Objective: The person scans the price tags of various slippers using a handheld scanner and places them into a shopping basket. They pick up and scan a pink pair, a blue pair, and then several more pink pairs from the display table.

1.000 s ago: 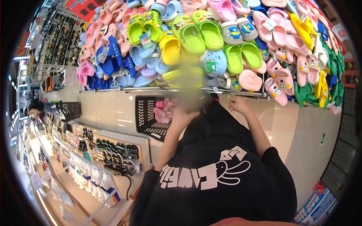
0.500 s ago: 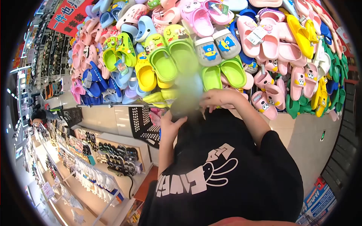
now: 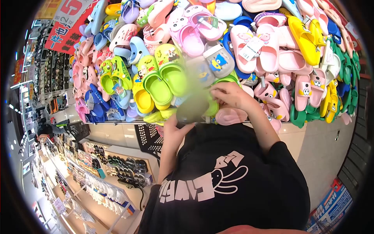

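Observation:
My right hand point(image 3: 230, 96) reaches over the front of a pile of clogs, its fingers bent together against a lime green clog point(image 3: 228, 79). What those fingers hold, if anything, I cannot tell. Just below that hand lies a pale pink clog point(image 3: 231, 116) at the pile's front edge. My left hand point(image 3: 175, 130) is lower and to the left, thumb stretched out, its other fingers hidden by a blurred grey-brown patch between the hands. Grey clogs with blue bear figures point(image 3: 220, 62) sit above, partly blurred. Left of them rests a lime green pair point(image 3: 165, 80).
Pink slippers with a white tag point(image 3: 251, 48) and yellow ones point(image 3: 306, 41) lie to the right. A black perforated basket point(image 3: 147, 138) stands below the pile's edge. Shelves of shoes point(image 3: 124, 165) line the lower left, and a red sign point(image 3: 64, 31) hangs upper left.
The view has shifted, so the pile appears lower and further left. My right hand has moved up over the green clog, and a pink clog now shows beneath it. My left hand stays low.

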The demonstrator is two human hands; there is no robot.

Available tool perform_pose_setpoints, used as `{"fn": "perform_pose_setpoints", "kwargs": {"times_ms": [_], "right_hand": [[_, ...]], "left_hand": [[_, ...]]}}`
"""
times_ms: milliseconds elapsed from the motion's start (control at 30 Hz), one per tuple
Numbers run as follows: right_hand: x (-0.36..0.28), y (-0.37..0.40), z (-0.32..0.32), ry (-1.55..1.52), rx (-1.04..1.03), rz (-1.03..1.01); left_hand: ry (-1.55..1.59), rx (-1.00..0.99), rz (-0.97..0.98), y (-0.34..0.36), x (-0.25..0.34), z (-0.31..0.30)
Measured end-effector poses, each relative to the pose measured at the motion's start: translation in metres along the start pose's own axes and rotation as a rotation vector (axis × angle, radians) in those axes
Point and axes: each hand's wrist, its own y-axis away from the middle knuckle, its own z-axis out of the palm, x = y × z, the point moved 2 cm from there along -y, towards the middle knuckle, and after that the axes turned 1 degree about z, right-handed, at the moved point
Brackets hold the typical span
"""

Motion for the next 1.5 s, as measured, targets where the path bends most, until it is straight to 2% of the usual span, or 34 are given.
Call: {"fn": "perform_pose_setpoints", "kwargs": {"times_ms": [67,133,200,267,333,367,433,467,533,600,667,733,800,900,967,1067,1167,1267,1333,1367,1433,1467,1500], "right_hand": [[0.006,-0.001,-0.013,0.111,0.114,0.010],[-0.007,-0.006,-0.023,0.032,0.153,0.033],[-0.027,-0.014,-0.040,-0.115,0.210,0.089],[-0.054,-0.028,-0.051,-0.107,0.208,0.148],[-0.091,-0.039,-0.057,-0.008,0.374,0.209],[-0.098,-0.046,-0.058,0.000,0.363,0.209],[-0.120,-0.063,-0.066,0.540,0.595,-0.088],[-0.124,-0.072,-0.069,0.543,0.589,-0.098],[-0.130,-0.087,-0.074,0.751,0.739,-0.183],[-0.121,-0.106,-0.076,0.790,0.713,-0.159],[-0.099,-0.130,-0.073,1.070,0.631,-0.115],[-0.083,-0.150,-0.062,1.117,0.676,-0.148],[-0.082,-0.165,-0.056,1.286,0.818,-0.070],[-0.085,-0.180,-0.064,1.257,0.753,-0.049],[-0.084,-0.190,-0.069,1.235,0.707,-0.066],[-0.081,-0.197,-0.069,1.320,0.670,-0.067],[-0.100,-0.174,-0.065,1.172,0.715,-0.054],[-0.124,-0.118,-0.046,0.988,0.782,-0.003],[-0.138,-0.090,-0.026,0.951,0.676,0.050],[-0.132,-0.087,-0.018,0.976,0.631,0.030],[-0.113,-0.092,-0.002,1.006,0.568,-0.039],[-0.104,-0.098,0.007,1.032,0.550,0.036],[-0.098,-0.105,0.014,1.038,0.573,0.028]], "left_hand": [[-0.014,-0.040,0.034,-0.010,0.006,0.003],[-0.062,-0.080,0.094,-0.019,0.013,0.006],[0.003,-0.080,0.047,-0.025,0.019,0.008],[-0.031,-0.069,0.098,-0.028,0.018,0.007],[-0.053,-0.053,0.104,-0.029,0.004,0.006],[-0.083,-0.043,0.130,-0.030,0.000,0.005],[-0.083,-0.026,0.151,-0.028,0.002,0.005],[-0.090,-0.021,0.162,-0.027,0.002,0.005],[-0.084,-0.006,0.177,-0.028,-0.002,0.004],[-0.078,-0.004,0.187,-0.028,-0.005,0.003],[-0.092,-0.017,0.223,-0.028,-0.006,0.004],[-0.078,-0.028,0.205,-0.027,-0.004,0.005],[-0.070,-0.027,0.199,-0.027,-0.002,0.006],[-0.040,-0.022,0.205,-0.022,-0.002,0.004],[0.010,-0.041,0.108,-0.019,-0.006,0.004],[-0.028,-0.022,0.118,-0.013,-0.005,0.003],[-0.045,0.013,0.183,-0.004,-0.005,-0.005],[-0.041,0.078,0.186,0.004,-0.019,-0.015],[-0.011,0.081,0.095,0.007,-0.027,-0.022],[0.016,0.071,0.022,0.009,-0.031,-0.023],[0.043,0.060,0.015,0.008,-0.035,-0.025],[0.068,0.057,0.012,0.006,-0.035,-0.024],[0.065,0.042,0.021,0.004,-0.031,-0.023]]}}
